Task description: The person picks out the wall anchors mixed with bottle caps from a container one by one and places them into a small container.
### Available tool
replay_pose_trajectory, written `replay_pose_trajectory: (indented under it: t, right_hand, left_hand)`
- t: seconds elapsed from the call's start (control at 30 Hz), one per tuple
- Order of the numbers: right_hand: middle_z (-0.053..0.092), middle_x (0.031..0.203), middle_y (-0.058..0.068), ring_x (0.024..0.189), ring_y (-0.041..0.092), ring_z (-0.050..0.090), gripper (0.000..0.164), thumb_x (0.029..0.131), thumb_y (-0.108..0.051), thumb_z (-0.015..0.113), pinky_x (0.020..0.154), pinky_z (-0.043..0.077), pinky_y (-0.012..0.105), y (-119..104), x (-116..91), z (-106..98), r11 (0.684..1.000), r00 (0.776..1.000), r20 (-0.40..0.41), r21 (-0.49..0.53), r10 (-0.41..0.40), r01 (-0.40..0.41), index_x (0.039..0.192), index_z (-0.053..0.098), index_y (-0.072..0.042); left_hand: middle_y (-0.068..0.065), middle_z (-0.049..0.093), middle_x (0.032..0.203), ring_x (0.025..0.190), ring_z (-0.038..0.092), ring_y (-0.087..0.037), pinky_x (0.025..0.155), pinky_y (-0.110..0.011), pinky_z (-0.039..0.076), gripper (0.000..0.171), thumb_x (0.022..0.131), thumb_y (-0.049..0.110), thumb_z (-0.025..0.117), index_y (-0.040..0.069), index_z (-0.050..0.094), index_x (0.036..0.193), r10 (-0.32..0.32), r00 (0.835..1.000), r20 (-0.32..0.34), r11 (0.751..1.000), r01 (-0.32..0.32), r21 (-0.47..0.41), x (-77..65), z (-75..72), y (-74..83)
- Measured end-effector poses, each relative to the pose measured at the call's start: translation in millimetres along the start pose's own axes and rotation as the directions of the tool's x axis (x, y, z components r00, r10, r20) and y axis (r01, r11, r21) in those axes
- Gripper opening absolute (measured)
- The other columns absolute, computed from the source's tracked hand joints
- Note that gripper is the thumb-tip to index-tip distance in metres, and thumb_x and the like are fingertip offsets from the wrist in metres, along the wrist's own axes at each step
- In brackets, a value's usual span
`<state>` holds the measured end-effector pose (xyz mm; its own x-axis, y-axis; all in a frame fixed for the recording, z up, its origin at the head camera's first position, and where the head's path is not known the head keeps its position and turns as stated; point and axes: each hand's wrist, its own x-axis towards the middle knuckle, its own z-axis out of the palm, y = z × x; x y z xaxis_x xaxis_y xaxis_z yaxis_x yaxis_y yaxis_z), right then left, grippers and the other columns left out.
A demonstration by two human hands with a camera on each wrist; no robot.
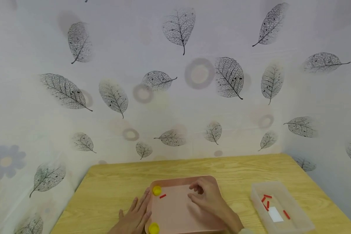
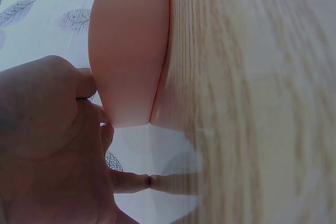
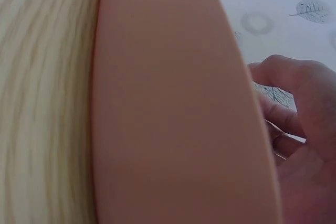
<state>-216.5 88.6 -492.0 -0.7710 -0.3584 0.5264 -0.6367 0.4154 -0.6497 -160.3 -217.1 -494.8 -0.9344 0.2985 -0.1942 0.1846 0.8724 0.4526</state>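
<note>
A shallow pink tray (image 1: 178, 208) lies on the wooden table. My left hand (image 1: 134, 213) rests along its left side with straight fingers; in the left wrist view, its fingertips meet the tray's outer wall (image 2: 128, 51). Over the right half of the tray hovers my right hand (image 1: 207, 196), thumb and forefinger apart, fingers loosely bent, nothing visible between them. Inside the tray, a small round yellow piece (image 1: 156, 190) sits in the upper left corner and another yellow piece (image 1: 154, 228) in the lower left. A short red stick (image 1: 162, 196) lies beside the upper one.
To the right stands a translucent plastic box (image 1: 295, 224) holding several red sticks (image 1: 286, 214) and a white card (image 1: 276, 214). The wooden tabletop (image 1: 105, 191) meets a leaf-patterned wall covering (image 1: 175, 107) at its far edge and sides.
</note>
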Motion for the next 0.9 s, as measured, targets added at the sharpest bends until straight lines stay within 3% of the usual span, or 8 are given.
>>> replay_pose_trajectory:
  t: [0.23, 0.37, 0.67, 0.9]
  right_hand:
    - [0.058, 0.082, 0.000, 0.072, 0.008, 0.052, 0.016, 0.080, -0.013, 0.074, 0.064, 0.048, 0.021, -5.0, 6.7, 18.6, 0.994, 0.992, 0.075, 0.048, 0.098, -0.102, 0.093, 0.064, -0.013]
    - [0.057, 0.081, 0.000, 0.072, 0.009, 0.053, 0.016, 0.080, -0.013, 0.074, 0.063, 0.049, 0.020, -4.8, 8.2, 29.7, 0.992, 0.991, 0.087, 0.060, 0.106, -0.111, 0.092, 0.065, -0.007]
    - [0.058, 0.081, 0.003, 0.072, 0.013, 0.054, 0.019, 0.081, -0.017, 0.074, 0.064, 0.049, 0.021, -7.7, 15.7, 47.6, 0.986, 0.980, 0.148, 0.080, 0.135, -0.148, 0.094, 0.065, -0.006]
    - [0.057, 0.085, 0.000, 0.075, 0.011, 0.053, 0.019, 0.083, -0.017, 0.071, 0.068, 0.048, 0.020, -12.1, 21.4, 61.0, 0.968, 0.950, 0.220, 0.070, 0.221, -0.242, 0.097, 0.064, -0.008]
  left_hand:
    - [0.005, 0.004, 0.159, 0.139, 0.016, -0.043, 0.078, -0.087, 0.001, 0.064, 0.100, 0.056, 0.022, 0.027, 0.005, 0.154, -0.008, 1.000, -0.001, 1.000, 0.008, -0.008, -0.4, -2.4, -0.1]
    - [0.006, 0.004, 0.159, 0.139, 0.018, -0.044, 0.079, -0.087, 0.003, 0.064, 0.099, 0.057, 0.022, 0.029, 0.005, 0.154, -0.012, 1.000, 0.000, 1.000, 0.012, -0.008, 0.5, -1.1, -0.8]
    - [0.007, 0.005, 0.159, 0.137, 0.020, -0.045, 0.078, -0.087, 0.003, 0.062, 0.099, 0.056, 0.022, 0.030, 0.007, 0.154, -0.013, 1.000, -0.006, 1.000, 0.013, 0.011, -0.1, 0.3, 1.0]
    - [0.010, 0.003, 0.159, 0.138, 0.021, -0.043, 0.078, -0.087, 0.005, 0.060, 0.100, 0.054, 0.022, 0.031, 0.007, 0.153, 0.001, 0.999, -0.052, 0.999, 0.001, 0.045, -2.1, -1.3, 2.4]
